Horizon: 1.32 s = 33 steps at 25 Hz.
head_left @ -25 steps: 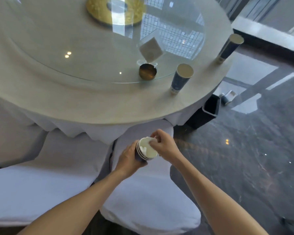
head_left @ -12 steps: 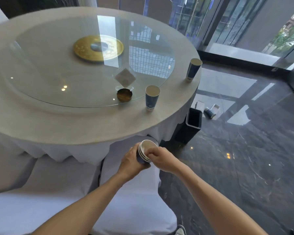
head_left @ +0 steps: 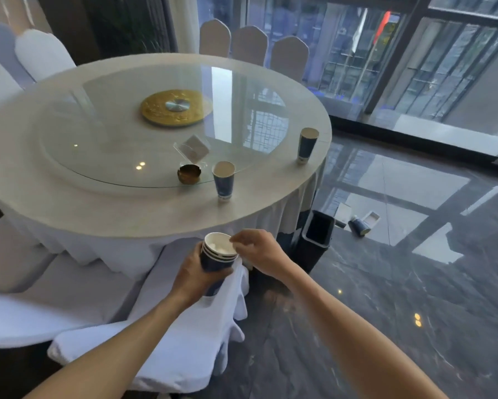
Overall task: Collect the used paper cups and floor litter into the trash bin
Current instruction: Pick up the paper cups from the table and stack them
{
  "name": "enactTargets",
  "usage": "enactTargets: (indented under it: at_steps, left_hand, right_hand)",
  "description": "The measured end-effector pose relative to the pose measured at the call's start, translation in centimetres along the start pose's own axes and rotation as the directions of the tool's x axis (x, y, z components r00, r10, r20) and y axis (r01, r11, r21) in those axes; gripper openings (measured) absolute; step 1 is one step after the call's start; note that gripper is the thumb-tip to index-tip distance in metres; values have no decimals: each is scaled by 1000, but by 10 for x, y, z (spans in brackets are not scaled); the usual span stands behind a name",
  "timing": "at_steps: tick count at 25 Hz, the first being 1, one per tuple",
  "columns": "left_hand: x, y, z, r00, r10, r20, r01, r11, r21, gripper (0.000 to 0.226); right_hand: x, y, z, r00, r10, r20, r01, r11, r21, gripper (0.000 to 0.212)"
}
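Note:
My left hand grips a stack of nested blue paper cups below the table edge, with white crumpled paper inside the top cup. My right hand is at the stack's right rim, fingers curled; whether they pinch anything is not visible. Two blue paper cups stand upright on the round table: one near the front edge, one at the right edge. A black trash bin stands on the floor beside the table. Beyond it lie a blue cup on its side and white litter pieces.
A glass turntable with a gold centre disc, a small brass dish and a clear card holder sit on the table. White-covered chairs stand right below my arms and around the table. Dark glossy floor spreads to the right.
The view has tilted up, showing more of the table, far chairs and windows. My right hand moved from over the cup mouth to its right rim. My left hand keeps its grip on the stack.

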<state>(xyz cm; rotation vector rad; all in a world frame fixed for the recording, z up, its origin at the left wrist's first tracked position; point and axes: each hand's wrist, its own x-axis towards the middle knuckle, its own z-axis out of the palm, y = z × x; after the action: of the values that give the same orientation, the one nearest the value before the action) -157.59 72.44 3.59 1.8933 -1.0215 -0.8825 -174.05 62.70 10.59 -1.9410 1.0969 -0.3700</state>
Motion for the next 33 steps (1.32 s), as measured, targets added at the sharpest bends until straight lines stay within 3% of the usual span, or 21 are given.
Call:
enactTargets:
  at_steps: [3,7,11,20,25,29,33]
  left_hand:
    - [2,15,2,987,-47,-152,33,995,-92,75]
    - [10,24,-5,966,-71,-247,44,992,-114,74]
    - [34,17,-9,947,-116,-300,82,989,-123,74]
    - [196,22,-1,919,-147,-365,75,976,-202,83]
    - [275,31,-13,897,-214,-387,140,968,-210,84]
    - [302,28,-11,871,-284,-401,210,953,-220,81]
    - [319,26,-10,871,-317,-375,239,941,-240,83]
  right_hand:
    - [9,3,-29,1000,-22,-5,22,1000,13,30]
    - [36,3,-53,999,-49,-15,48,997,-54,60]
    - [72,-6,-61,986,-134,104,166,884,-437,85]
    - [248,20,-59,967,-141,212,242,762,-600,114]
    - [342,43,-47,963,-107,249,250,705,-664,128]
    - [372,59,-30,963,9,270,130,862,-490,130]
    - [381,75,-22,979,27,204,23,971,-238,92]
